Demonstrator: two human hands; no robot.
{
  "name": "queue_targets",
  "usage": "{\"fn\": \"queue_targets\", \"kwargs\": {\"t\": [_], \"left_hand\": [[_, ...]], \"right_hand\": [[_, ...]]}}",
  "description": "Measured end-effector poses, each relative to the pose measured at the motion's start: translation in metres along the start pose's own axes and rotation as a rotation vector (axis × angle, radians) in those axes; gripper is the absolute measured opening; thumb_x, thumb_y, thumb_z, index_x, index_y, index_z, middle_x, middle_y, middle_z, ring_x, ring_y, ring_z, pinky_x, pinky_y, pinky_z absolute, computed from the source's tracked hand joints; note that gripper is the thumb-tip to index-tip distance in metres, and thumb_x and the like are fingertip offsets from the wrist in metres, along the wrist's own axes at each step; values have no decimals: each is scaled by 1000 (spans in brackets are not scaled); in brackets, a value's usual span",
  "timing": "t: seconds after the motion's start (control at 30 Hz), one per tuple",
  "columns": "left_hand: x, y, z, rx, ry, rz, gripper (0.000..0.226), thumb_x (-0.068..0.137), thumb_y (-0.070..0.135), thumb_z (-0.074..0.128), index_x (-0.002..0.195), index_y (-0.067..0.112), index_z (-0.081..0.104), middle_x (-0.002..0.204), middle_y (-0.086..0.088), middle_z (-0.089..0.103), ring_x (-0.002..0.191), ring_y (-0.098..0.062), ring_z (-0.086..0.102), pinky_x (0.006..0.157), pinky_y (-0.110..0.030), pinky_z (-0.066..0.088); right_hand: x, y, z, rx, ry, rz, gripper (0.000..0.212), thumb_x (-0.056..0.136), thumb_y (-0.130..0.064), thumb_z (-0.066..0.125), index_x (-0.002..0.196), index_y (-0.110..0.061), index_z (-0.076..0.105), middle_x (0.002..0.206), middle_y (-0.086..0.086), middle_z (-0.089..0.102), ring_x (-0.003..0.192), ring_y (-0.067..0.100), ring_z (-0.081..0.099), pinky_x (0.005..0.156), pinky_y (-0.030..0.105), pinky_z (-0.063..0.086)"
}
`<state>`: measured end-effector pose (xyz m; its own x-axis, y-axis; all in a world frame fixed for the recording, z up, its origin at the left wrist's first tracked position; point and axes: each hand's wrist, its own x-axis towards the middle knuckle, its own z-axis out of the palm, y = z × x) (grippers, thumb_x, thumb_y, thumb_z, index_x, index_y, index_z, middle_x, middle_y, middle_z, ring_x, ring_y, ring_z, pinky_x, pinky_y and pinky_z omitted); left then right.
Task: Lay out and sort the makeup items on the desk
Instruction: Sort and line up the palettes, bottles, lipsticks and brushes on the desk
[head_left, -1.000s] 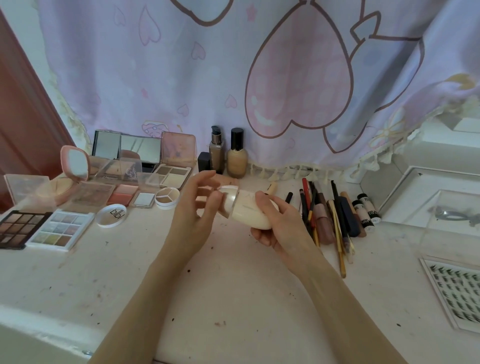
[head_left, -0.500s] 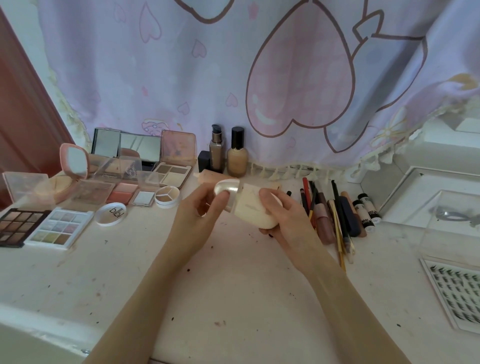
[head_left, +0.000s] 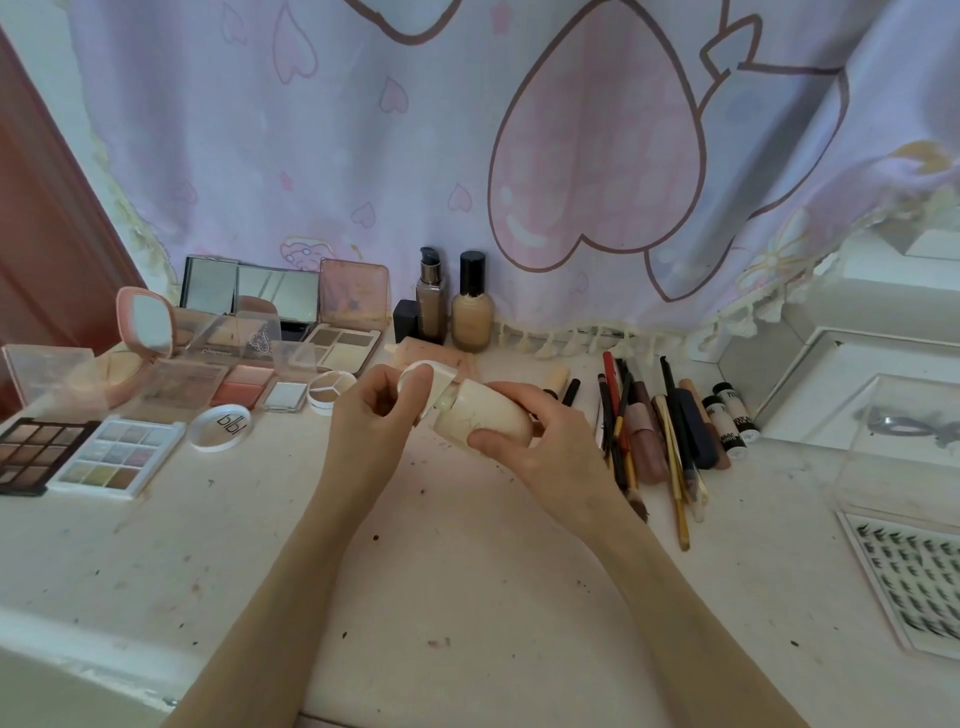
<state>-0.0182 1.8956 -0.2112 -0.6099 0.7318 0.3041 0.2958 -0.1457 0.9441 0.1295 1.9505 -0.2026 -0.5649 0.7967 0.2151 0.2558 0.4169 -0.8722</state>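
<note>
Cream bottle inside right grip

The right hand covers the near end of the cream bottle, its label too small to read, while the dark palette and the lash tray run off the left and right edges.

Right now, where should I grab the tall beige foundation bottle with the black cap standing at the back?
Grip the beige foundation bottle round its wide glass body, coming from the front right: it stands upright, and the pump bottle crowds its left side.
</note>
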Motion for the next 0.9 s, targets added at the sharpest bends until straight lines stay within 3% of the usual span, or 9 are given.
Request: {"fn": "queue_targets", "kwargs": {"t": [0.07,0.17,0.37,0.47,0.53,0.67,0.9], "left_hand": [[0,1,-1,-15,21,-21,36,91,23,55,61,7,43,55,0,38,53,-7,35,55,-25,32],[2,1,-3,-75,63,-79,41,92,25,55,57,12,38,47,11,35,48,-4,32,56,-25,29],[4,1,-4,-117,106,-115,43,94,31,50,55,14,44,45,11,42,46,-3,36,47,-8,31],[5,-2,-2,-99,74,-112,36,93,32,52,70,5,59,55,2,56,49,-5,44,52,-10,38],[4,-4,0,-77,58,-131,28,91,31,55,82,5,62,61,0,62,51,-3,49,54,-11,42],[3,-6,3,-10,28,-116,22,90,27,58,98,7,61,75,-3,68,54,3,56,54,-7,43],[4,-8,2,4,6,-131,16,89,24,60,97,10,60,79,-5,69,55,3,58,53,-7,43]], "right_hand": [[-1,-2,0,-34,23,-15,41,78,-27,72,116,-29,57,98,-27,51,101,5,51,94,29,43],[-1,0,1,-68,62,-20,41,77,-27,73,115,-28,59,94,-28,47,99,6,48,88,24,41],[5,4,-3,20,170,46,37,79,-27,70,114,-30,57,103,-12,57,97,8,54,83,24,47],[16,1,-12,95,262,51,35,80,-19,70,113,-22,58,95,-20,57,91,3,55,79,21,49],[28,1,-17,106,292,83,32,81,-17,69,110,-21,56,96,-17,57,88,1,55,78,23,49],[64,2,-25,25,248,143,37,83,-16,67,116,-14,49,105,-7,53,95,10,53,83,27,48],[104,21,-24,-131,154,206,45,84,-12,65,125,-7,47,124,8,55,106,17,52,80,24,39]]}}
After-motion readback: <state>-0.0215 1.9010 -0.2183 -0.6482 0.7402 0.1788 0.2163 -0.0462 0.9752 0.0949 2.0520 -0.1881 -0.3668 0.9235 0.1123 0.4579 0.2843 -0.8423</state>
